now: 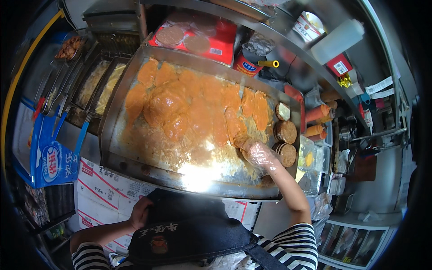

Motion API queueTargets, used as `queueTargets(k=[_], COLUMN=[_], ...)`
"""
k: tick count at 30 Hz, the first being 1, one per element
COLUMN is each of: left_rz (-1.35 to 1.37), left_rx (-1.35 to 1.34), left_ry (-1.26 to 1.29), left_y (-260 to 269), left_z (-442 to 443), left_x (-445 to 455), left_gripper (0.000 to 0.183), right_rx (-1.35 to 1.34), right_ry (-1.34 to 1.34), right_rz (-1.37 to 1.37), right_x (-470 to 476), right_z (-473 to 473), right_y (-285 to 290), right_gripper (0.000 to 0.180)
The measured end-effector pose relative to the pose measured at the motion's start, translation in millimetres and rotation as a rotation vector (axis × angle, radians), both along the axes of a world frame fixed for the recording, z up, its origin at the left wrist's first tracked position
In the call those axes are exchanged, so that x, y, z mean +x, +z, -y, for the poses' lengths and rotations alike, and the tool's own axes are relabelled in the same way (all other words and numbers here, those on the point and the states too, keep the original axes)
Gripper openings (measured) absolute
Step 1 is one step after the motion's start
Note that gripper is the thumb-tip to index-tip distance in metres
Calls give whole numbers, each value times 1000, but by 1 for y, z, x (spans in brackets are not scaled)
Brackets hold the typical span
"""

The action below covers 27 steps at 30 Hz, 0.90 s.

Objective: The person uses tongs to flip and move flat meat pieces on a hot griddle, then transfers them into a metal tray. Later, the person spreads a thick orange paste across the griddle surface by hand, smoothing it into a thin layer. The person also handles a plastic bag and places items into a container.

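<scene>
In a clear plastic glove, my right hand (259,152) is closed on a piece of orange-coated meat (244,140) near the right side of the flat metal griddle (162,179). Many flat, orange-coated meat pieces (202,111) lie over the griddle's far half, with a heap (167,101) of them towards the left. Browned round patties (286,131) line the griddle's right edge, just beyond my right hand. My left hand (140,212) rests low beside the black apron (189,233), off the griddle; its fingers are partly hidden.
Fryer baskets (108,87) and a blue Nestlé box (55,152) stand left of the griddle. Behind it are a red tray (224,40) with round patties and a large can (248,62). Sauce bottles (317,113) and food containers (308,153) stand at the right, below a metal shelf.
</scene>
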<state>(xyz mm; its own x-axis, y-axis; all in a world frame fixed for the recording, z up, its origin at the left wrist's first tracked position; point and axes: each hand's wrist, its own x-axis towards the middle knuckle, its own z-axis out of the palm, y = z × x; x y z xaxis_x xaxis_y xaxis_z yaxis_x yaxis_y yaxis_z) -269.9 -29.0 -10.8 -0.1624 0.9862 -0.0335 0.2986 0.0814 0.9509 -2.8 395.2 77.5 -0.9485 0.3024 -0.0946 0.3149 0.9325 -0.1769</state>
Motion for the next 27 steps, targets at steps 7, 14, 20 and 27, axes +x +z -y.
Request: queueTargets(k=[7, 14, 20, 27], left_rz=[7, 20, 34, 34], left_rx=[26, 2, -8, 3], left_ry=[2, 60, 112, 168], left_y=[-7, -14, -5, -3], left_z=[3, 11, 16, 16], left_x=[0, 5, 8, 10], left_gripper=[27, 29, 30, 29], right_rx=[-153, -33, -406, -480], right_ry=[-268, -171, -168, -227], right_rz=[216, 91, -250, -162], right_x=[-35, -94, -148, -216], right_z=[-23, -43, -15, 41], right_y=[3, -21, -4, 13], right_gripper=[19, 41, 30, 16])
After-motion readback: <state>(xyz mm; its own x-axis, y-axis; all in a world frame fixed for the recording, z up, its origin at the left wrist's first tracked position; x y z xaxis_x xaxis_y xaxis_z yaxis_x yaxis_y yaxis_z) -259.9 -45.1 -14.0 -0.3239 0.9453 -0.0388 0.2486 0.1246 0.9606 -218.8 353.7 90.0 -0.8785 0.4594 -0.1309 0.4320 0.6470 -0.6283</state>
